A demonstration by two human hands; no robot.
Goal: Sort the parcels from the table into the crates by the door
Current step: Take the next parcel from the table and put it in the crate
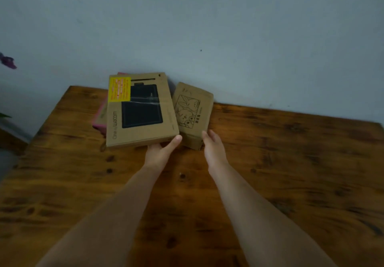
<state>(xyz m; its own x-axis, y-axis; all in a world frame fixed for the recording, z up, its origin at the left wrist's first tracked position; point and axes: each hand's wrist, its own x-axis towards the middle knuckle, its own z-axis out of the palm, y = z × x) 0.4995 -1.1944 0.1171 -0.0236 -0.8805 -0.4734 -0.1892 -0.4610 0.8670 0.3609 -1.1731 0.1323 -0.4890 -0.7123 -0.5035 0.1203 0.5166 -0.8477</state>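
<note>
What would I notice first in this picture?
The left hand grips the near corner of a big box with a yellow sticker, at the far side of the wooden table by the wall. Beside it, the right hand is at the near end of a small box with bunny drawings.

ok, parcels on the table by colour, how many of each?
Brown: 2, a big box and a small box beside it.
Pink: 1, a pink parcel, mostly hidden under the big box.
Total: 3
</note>
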